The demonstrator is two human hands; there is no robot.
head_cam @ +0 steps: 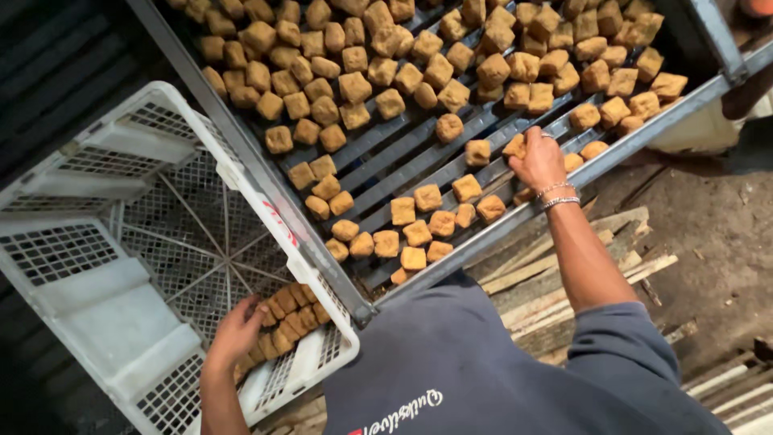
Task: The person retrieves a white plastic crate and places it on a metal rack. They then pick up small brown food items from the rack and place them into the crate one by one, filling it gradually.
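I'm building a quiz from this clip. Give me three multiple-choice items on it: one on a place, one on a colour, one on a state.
1. Where is the left hand?
A. in the white crate
B. on the floor
C. on the planks

2. What colour are the cubes on the metal rack?
A. green
B. golden-brown
C. white

3. The right hand is:
A. hanging idle
B. gripping a knife
C. on a cube at the rack

A: it rests on stacked cubes inside the crate.
B: all look fried brown.
C: its fingers close on one.
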